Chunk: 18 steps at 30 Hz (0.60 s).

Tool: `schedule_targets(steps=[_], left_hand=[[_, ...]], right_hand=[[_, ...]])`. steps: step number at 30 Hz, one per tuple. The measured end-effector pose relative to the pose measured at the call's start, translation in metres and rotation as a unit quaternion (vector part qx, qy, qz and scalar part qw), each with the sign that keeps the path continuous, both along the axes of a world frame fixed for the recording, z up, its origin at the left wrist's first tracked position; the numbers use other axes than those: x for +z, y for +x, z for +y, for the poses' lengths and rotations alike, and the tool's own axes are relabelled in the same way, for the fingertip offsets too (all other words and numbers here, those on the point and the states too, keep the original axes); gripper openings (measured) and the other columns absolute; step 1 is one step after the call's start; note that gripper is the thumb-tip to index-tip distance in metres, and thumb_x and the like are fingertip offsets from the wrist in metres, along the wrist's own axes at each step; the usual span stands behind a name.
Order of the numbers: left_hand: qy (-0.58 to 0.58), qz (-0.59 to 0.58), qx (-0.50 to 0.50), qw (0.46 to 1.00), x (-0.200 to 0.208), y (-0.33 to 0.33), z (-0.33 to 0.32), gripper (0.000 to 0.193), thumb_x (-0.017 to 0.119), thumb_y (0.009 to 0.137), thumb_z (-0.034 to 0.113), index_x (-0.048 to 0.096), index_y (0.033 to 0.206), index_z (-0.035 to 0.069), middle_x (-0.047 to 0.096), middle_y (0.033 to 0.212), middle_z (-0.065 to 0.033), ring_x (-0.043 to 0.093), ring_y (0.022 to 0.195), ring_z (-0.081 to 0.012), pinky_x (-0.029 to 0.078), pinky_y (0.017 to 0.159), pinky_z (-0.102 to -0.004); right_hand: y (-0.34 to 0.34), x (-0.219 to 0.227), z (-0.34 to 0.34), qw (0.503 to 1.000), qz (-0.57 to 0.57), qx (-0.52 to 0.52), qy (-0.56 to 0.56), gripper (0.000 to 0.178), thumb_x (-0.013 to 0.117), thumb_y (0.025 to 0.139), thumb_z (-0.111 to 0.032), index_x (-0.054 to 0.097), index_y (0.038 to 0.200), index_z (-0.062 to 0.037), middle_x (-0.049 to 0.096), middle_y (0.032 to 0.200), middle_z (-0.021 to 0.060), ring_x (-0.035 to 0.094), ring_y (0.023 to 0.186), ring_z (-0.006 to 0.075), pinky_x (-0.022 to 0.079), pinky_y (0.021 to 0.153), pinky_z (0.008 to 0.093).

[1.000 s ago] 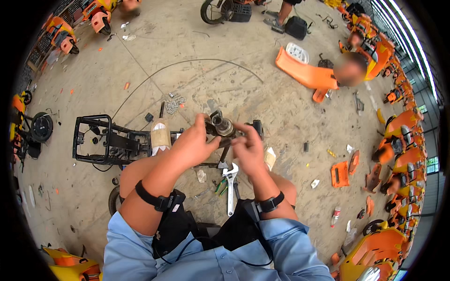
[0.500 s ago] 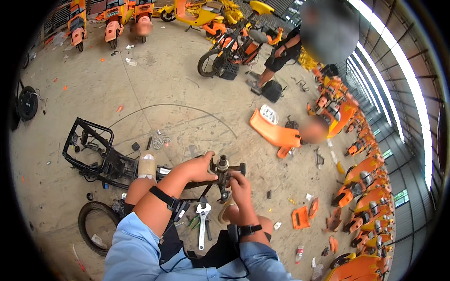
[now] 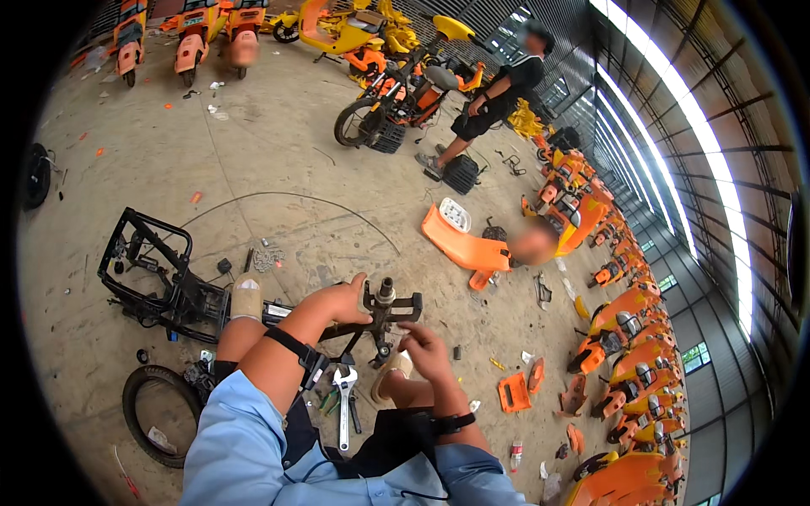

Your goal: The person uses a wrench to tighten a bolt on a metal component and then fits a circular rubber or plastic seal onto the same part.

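Observation:
A black electric-bike frame (image 3: 179,314) lies on the floor before me, its boxy rear at the left. At its front end is the fork crown (image 3: 381,319) with a threaded metal stem (image 3: 386,292) sticking up. My left hand (image 3: 339,305) grips the frame just beside this stem, thumb up, its other fingers partly hidden. My right hand (image 3: 429,350) hovers just right of the fork crown, index finger out and the others loosely bent, holding nothing I can see. Between my knees lie a large adjustable wrench (image 3: 344,409), a dark-handled tool (image 3: 354,415) and green-handled pliers (image 3: 330,400).
A loose tyre (image 3: 128,415) lies at my left. Ahead are a chain (image 3: 268,259), a curved cable (image 3: 295,196) and an orange body panel (image 3: 464,244). A person (image 3: 498,97) stands near a partly stripped bike (image 3: 396,110) and a black box (image 3: 461,174). Orange bikes (image 3: 633,329) line the right.
My right hand has come off the fork crown, moving down and right, with its fingers loosened. My left hand keeps its grip. The whole view has shifted a little as my head turned.

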<state>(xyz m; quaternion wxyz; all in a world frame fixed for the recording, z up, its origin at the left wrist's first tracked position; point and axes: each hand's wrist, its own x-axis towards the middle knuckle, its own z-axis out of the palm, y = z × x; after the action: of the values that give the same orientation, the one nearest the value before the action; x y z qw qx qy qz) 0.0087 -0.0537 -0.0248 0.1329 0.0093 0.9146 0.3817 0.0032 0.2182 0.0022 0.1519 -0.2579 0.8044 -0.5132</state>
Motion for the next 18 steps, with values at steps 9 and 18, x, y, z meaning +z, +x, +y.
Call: schedule_targets(steps=[9, 18], left_hand=[[-0.020, -0.012, -0.008, 1.000, -0.023, -0.002, -0.006, 0.121, 0.085, 0.076, 0.052, 0.021, 0.159, -0.010, 0.055, 0.142, -0.0372, 0.058, 0.131, -0.0455, 0.048, 0.109, -0.0434], [-0.003, 0.030, -0.049, 0.998, -0.027, -0.004, -0.006, 0.101, 0.081, 0.080, 0.053, 0.037, 0.157, 0.004, 0.065, 0.133, -0.0295, 0.063, 0.125, -0.0432, 0.046, 0.109, -0.0479]], right_hand=[[0.065, 0.294, 0.005, 0.882, 0.421, 0.084, -0.194, 0.077, 0.069, 0.093, -0.055, 0.055, 0.142, 0.0028, 0.064, 0.125, 0.0210, 0.065, 0.096, 0.0243, 0.054, 0.074, 0.0362], [0.105, 0.353, 0.059, 0.782, 0.618, -0.004, -0.075, 0.076, 0.069, 0.093, -0.054, 0.054, 0.142, 0.0025, 0.064, 0.125, 0.0210, 0.065, 0.097, 0.0249, 0.054, 0.076, 0.0371]])
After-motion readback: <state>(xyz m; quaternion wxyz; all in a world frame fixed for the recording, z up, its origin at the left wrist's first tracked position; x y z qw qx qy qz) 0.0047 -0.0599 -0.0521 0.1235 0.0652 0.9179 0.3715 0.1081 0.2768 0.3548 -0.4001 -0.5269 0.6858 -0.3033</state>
